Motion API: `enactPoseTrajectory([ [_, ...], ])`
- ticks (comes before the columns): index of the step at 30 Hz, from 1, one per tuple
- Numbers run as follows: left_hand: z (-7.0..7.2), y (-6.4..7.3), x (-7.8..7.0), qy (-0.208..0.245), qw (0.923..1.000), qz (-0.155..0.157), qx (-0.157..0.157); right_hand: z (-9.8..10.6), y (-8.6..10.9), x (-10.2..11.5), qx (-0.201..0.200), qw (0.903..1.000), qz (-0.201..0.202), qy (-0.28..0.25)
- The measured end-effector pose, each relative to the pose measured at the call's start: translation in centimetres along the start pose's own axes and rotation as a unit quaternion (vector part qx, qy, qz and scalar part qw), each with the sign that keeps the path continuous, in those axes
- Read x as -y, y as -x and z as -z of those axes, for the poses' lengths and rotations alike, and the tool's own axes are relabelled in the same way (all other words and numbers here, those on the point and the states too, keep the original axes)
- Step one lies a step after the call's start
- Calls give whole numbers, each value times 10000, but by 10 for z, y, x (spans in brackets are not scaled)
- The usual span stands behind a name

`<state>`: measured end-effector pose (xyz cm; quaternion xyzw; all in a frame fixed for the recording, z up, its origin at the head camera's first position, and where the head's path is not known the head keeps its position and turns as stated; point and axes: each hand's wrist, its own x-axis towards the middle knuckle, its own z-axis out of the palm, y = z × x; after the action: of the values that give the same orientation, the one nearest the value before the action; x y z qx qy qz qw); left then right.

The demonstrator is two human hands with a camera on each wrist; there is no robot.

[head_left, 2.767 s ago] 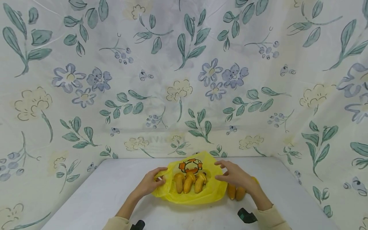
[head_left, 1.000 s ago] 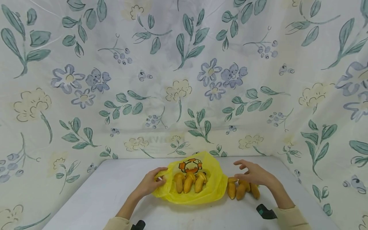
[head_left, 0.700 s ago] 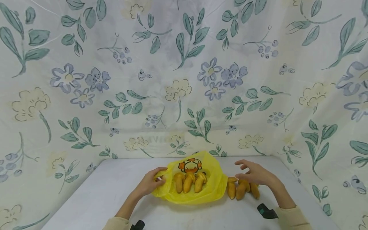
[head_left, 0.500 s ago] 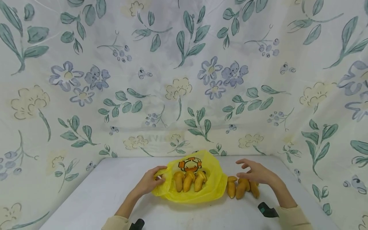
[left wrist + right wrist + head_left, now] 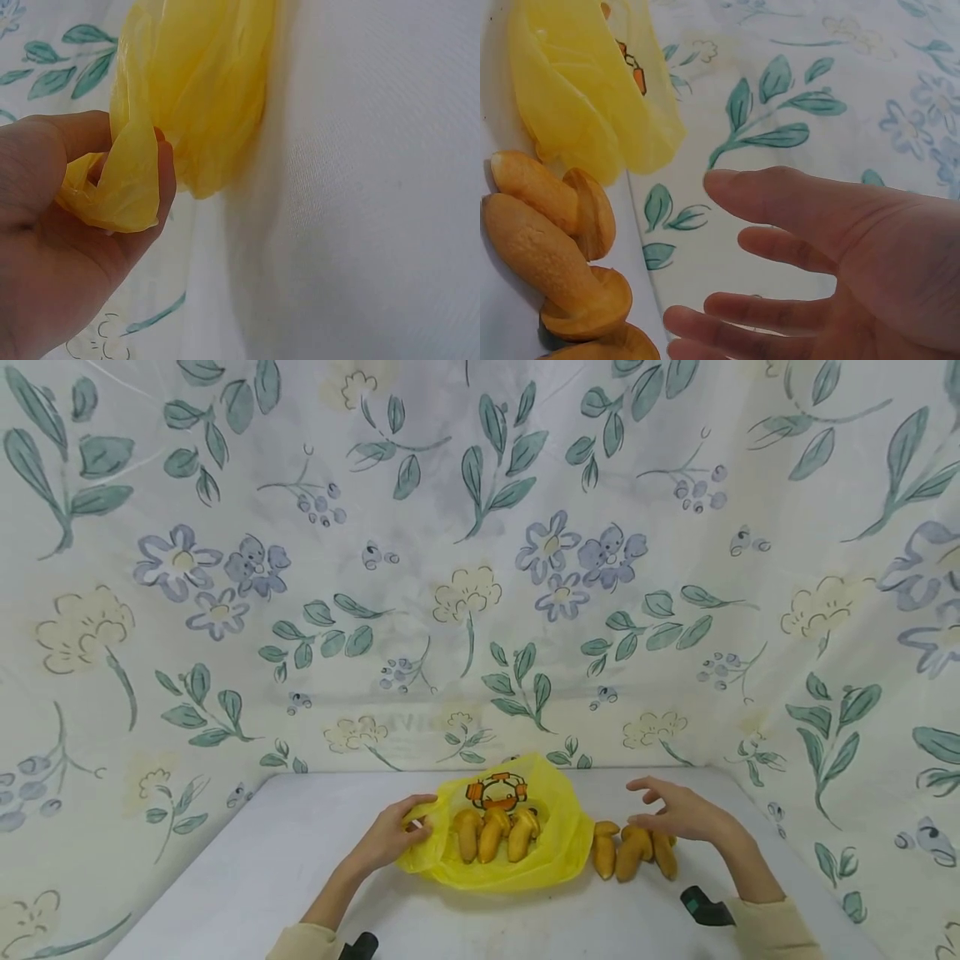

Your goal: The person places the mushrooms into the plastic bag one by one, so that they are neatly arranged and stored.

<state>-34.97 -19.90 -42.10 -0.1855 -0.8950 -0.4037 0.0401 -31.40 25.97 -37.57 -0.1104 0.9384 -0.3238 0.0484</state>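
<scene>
A yellow plastic bag [image 5: 510, 878] with a printed cartoon face lies with its mouth spread toward me. Inside it, 3 brown mushrooms [image 5: 491, 839] sit side by side. My left hand [image 5: 390, 833] holds the bag's left edge; in the left wrist view the plastic [image 5: 133, 176] passes between thumb and fingers. To the right of the bag lie 3 more mushrooms [image 5: 630, 857], stems toward me. Just behind and above these, my right hand [image 5: 678, 810] hangs with fingers spread and nothing in it. The right wrist view shows their rounded caps [image 5: 592, 304] near its fingers.
Everything stands on a white table [image 5: 480, 931]. A flower-printed cloth [image 5: 420, 635] rises behind it and along both sides. Dark wrist camera mounts [image 5: 705, 906] show below each forearm.
My right hand has moved right, away from the bag's right side, leaving the loose mushrooms more exposed. The left hand and the mushrooms in the bag stay where they were.
</scene>
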Motion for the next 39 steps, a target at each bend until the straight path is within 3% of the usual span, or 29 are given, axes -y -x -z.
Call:
enactPoseTrajectory([
  [16,-1,0,1,-99,9998,-139,-69,6,4,-10,128,9998,-137,72],
  [39,-2,0,0,-75,9999,1,-81,1,0,-25,286,9987,-422,89],
])
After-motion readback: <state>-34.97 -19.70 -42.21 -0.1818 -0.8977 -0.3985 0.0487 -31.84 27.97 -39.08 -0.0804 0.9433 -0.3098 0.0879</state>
